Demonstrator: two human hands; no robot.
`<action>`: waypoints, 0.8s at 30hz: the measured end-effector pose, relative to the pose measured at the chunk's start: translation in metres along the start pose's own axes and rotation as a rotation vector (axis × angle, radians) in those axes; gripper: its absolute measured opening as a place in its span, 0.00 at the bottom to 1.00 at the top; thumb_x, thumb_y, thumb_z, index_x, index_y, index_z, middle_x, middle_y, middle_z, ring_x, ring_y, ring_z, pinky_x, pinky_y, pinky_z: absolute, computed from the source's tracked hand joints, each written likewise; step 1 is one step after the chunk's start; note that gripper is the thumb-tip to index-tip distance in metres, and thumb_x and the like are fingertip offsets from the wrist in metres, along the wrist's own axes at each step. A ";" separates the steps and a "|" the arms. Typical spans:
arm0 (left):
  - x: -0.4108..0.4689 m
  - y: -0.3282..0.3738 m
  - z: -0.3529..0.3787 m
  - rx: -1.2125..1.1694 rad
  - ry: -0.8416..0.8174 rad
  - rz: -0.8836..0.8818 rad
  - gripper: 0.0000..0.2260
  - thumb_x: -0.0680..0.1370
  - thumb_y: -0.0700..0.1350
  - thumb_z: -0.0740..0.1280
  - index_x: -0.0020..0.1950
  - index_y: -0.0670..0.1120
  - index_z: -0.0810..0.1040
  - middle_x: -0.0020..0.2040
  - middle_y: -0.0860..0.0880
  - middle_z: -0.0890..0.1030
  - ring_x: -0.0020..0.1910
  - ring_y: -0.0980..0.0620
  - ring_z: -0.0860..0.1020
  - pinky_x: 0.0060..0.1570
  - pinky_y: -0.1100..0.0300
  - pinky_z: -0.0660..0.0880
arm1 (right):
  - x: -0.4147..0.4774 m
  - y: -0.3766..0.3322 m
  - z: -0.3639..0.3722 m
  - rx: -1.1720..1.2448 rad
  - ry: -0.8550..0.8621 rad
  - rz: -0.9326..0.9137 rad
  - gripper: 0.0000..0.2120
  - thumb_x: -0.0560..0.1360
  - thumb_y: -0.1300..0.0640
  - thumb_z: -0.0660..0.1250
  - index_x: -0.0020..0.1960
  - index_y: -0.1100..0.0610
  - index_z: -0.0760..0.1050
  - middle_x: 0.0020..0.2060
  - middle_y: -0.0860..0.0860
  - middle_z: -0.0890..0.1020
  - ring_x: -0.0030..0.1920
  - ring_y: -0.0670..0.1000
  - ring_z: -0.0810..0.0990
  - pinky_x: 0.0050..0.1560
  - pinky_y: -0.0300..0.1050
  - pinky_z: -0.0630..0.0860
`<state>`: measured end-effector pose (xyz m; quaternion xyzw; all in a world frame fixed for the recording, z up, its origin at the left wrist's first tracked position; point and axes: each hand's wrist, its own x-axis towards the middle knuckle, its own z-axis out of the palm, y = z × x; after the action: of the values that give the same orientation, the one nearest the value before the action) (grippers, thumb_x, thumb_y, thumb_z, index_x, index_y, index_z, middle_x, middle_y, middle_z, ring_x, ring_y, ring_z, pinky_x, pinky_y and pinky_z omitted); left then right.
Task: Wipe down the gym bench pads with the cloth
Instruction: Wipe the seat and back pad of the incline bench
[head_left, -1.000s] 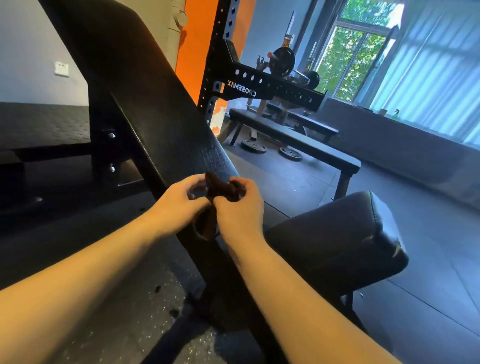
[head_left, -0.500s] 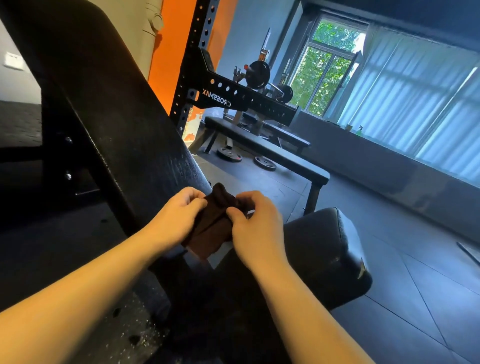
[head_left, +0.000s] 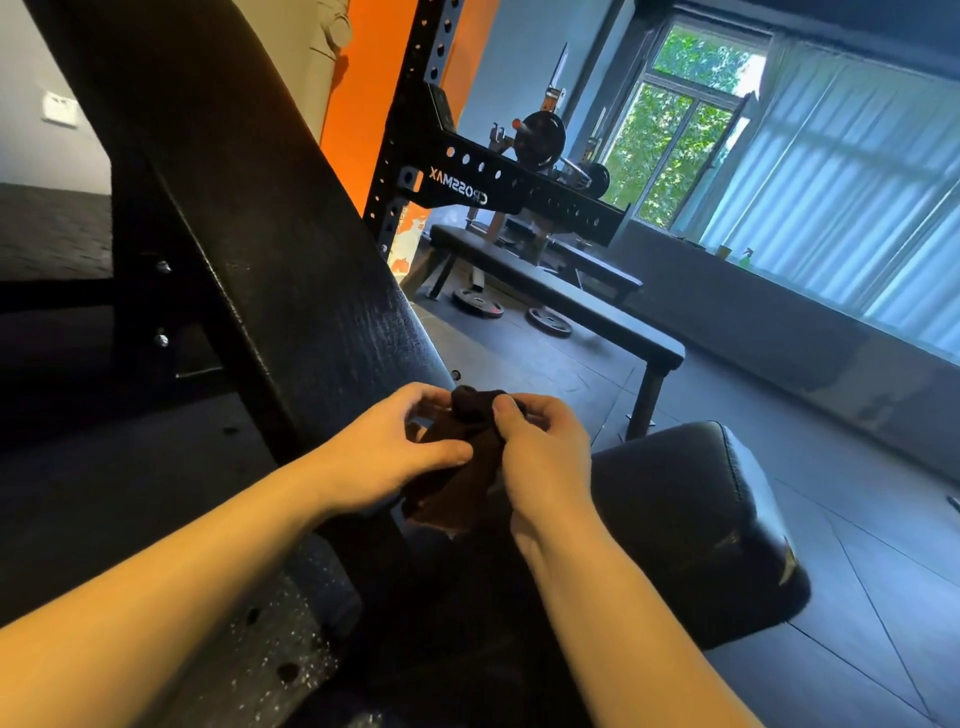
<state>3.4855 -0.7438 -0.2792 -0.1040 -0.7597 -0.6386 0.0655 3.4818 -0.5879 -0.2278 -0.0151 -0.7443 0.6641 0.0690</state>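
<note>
**A:** Where is the cloth?

**B:** I see the cloth (head_left: 457, 470) bunched between my two hands. The left hand (head_left: 382, 454) pinches its near fold under the thumb. The right hand (head_left: 543, 460) curls round its top. Both are near the lower edge of the back pad (head_left: 291, 270), which slopes up and away to the left of them.

**A:** Any room to move?

**B:** The seat pad (head_left: 685, 512) lies just right of the right hand. Open floor (head_left: 857, 519) lies past its rounded far edge.

**A:** Counts?

**B:** One cloth and two pads. Beyond the hands there is one flat bench (head_left: 571, 306), and beside it two weight plates (head_left: 478, 303) lie on the floor.
</note>
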 end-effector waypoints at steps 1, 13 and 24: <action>-0.001 -0.001 -0.001 -0.015 0.007 -0.009 0.24 0.74 0.49 0.76 0.68 0.55 0.73 0.61 0.56 0.79 0.56 0.64 0.80 0.53 0.67 0.79 | 0.000 0.000 0.001 0.017 -0.008 0.011 0.01 0.81 0.56 0.69 0.51 0.51 0.80 0.49 0.53 0.84 0.49 0.53 0.85 0.48 0.49 0.84; -0.017 0.014 0.001 0.008 0.019 -0.020 0.18 0.74 0.53 0.76 0.61 0.51 0.79 0.51 0.51 0.86 0.48 0.55 0.85 0.52 0.56 0.82 | -0.006 -0.001 0.029 0.079 -0.019 0.012 0.05 0.77 0.54 0.73 0.51 0.53 0.80 0.47 0.55 0.85 0.48 0.55 0.86 0.52 0.59 0.84; 0.003 0.022 0.017 -0.204 0.159 0.013 0.06 0.81 0.40 0.68 0.56 0.45 0.83 0.46 0.45 0.87 0.47 0.47 0.86 0.53 0.46 0.83 | -0.009 -0.030 0.012 -0.051 -0.020 -0.096 0.08 0.78 0.57 0.71 0.53 0.45 0.78 0.50 0.44 0.82 0.52 0.43 0.82 0.50 0.40 0.80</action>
<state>3.4884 -0.7231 -0.2604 -0.0642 -0.6824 -0.7184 0.1186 3.4908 -0.6046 -0.2004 0.0257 -0.7615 0.6409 0.0930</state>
